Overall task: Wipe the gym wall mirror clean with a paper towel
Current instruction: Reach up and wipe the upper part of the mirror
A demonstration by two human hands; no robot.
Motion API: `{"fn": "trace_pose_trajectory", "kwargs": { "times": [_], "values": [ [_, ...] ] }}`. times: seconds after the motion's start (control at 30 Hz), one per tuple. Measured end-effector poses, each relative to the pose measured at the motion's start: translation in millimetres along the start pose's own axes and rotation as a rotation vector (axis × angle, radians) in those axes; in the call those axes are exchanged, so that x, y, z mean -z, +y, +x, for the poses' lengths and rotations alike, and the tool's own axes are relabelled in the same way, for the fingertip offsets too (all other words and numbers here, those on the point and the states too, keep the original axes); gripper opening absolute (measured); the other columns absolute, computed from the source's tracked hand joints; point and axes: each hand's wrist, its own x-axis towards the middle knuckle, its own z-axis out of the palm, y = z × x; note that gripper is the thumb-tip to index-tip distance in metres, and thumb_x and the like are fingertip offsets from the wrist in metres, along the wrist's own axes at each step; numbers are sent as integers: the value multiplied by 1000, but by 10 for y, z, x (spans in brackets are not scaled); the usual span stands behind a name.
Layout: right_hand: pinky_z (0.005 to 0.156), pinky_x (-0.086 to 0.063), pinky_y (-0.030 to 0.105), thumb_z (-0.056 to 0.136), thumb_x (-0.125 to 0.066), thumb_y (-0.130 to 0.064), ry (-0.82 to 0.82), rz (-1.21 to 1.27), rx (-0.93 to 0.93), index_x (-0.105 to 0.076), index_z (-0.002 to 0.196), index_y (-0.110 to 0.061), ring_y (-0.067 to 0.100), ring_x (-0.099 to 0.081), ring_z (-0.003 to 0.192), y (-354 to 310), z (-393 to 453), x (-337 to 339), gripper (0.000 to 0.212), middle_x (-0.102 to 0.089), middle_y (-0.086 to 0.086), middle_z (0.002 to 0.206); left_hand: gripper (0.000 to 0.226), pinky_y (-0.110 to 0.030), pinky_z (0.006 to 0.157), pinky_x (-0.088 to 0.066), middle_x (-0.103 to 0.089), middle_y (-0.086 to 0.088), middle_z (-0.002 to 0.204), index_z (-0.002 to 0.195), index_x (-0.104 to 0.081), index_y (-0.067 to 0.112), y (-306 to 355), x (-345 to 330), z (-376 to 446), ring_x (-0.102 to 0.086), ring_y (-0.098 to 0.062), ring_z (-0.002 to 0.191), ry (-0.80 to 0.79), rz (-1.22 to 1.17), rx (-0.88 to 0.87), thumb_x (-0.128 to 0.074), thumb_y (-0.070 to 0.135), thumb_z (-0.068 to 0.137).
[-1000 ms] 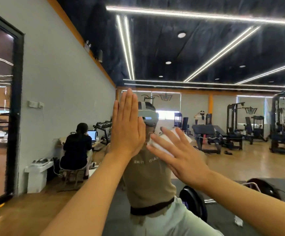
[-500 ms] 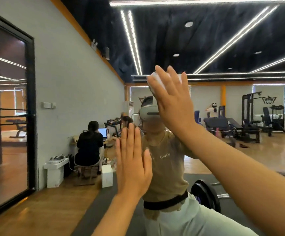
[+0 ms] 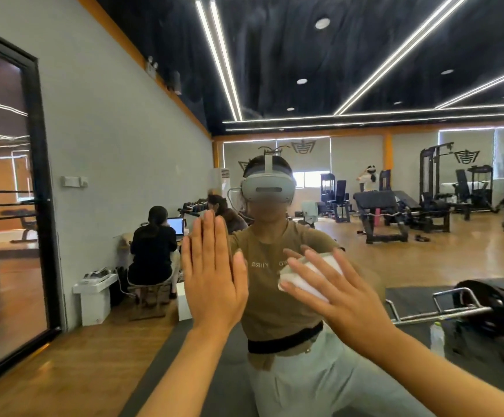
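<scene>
The wall mirror (image 3: 365,70) fills nearly the whole head view and reflects the gym and me in a headset. My left hand (image 3: 213,278) lies flat against the glass, fingers straight and together, at centre left. My right hand (image 3: 341,293) presses a folded white paper towel (image 3: 308,276) onto the mirror at chest height, fingers spread and straight over it. Most of the towel is hidden under that hand.
The mirror's black frame edge (image 3: 41,188) runs down the left side. In the reflection are a seated person at a laptop (image 3: 154,245), weight machines (image 3: 434,203) at the back right, and a barbell with a black plate (image 3: 491,308) on a dark floor mat at the lower right.
My right hand swept the towel from chest height up above head height, then back down to chest height. My left hand stayed flat on the glass while the camera view shifted.
</scene>
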Motion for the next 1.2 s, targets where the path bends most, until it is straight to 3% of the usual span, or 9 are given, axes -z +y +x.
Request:
{"fn": "trace_pose_trajectory", "kwargs": {
  "times": [0.07, 0.2, 0.33, 0.5, 0.63, 0.83, 0.97, 1.07, 1.2],
  "values": [
    [115, -27, 61, 102, -29, 1, 72, 37, -82, -36, 151, -22, 33, -29, 148, 202, 242, 67, 55, -33, 12, 160, 62, -41, 126, -2, -10, -9, 167, 158, -17, 6, 16, 23, 2, -8, -26, 155, 2, -23, -3, -31, 31, 103],
    [121, -19, 57, 87, -66, 4, 219, 50, -318, -38, 146, -23, 35, -27, 148, 845, 968, 245, 71, -33, 13, 159, 63, -41, 126, -2, -6, -6, 168, 159, -15, 7, 62, 71, 9, -6, -24, 155, 7, -46, 16, -32, 30, 102],
    [119, -13, 57, 96, -58, -7, 315, 124, -497, -49, 143, -18, 42, -27, 146, 1302, 1435, 511, 49, -33, 18, 158, 65, -40, 126, 2, -7, -7, 168, 160, -12, 12, 267, 88, -79, -7, -23, 155, -21, -111, -17, -33, 31, 102],
    [115, -19, 70, 88, -66, 5, 306, 80, -371, -35, 147, -23, 41, -22, 148, 1065, 865, 301, 73, -26, 11, 160, 65, -41, 125, 4, -8, -7, 168, 160, -12, 13, 655, 21, -87, -6, -22, 155, -47, -201, -43, -35, 30, 101],
    [121, -8, 62, 78, -74, 11, 173, 67, -292, -34, 151, -20, 37, -17, 151, 668, -188, 153, 89, -21, 7, 163, 64, -43, 125, 2, -11, -10, 168, 159, -16, 11, 937, -43, -25, -6, -22, 155, -44, -257, -84, -37, 28, 101],
    [121, -9, 60, 94, -53, -10, 15, 42, -182, -16, 159, -26, 32, -12, 153, 461, -993, 106, 77, -19, 5, 163, 61, -43, 126, -1, -12, -10, 167, 158, -23, 8, 1384, -236, -38, -9, -24, 155, -65, -294, -107, -36, 29, 102],
    [123, -7, 56, 83, -71, -2, 58, 61, -252, -29, 153, -25, 32, -20, 151, 691, -649, 244, 85, -23, 8, 162, 59, -41, 126, -1, -19, -10, 166, 156, -29, 8, 1507, -323, -85, -12, -23, 154, -51, -240, -102, -36, 29, 102],
    [125, 0, 45, 96, -50, -19, 167, 102, -386, -36, 147, -25, 28, -17, 151, 1104, -100, 410, 53, -25, 9, 160, 59, -43, 126, -4, -21, -9, 165, 156, -29, 9, 1494, -344, -86, -14, -22, 154, -35, -200, -105, -35, 30, 101],
    [117, -20, 66, 99, -37, -26, 271, 114, -580, -47, 146, -16, 37, -19, 147, 1749, 586, 616, 49, -28, 17, 159, 61, -42, 126, 0, -14, -7, 167, 157, -26, 11, 1545, -340, -84, -9, -21, 155, -44, -233, -69, -37, 30, 101]
  ]
}}
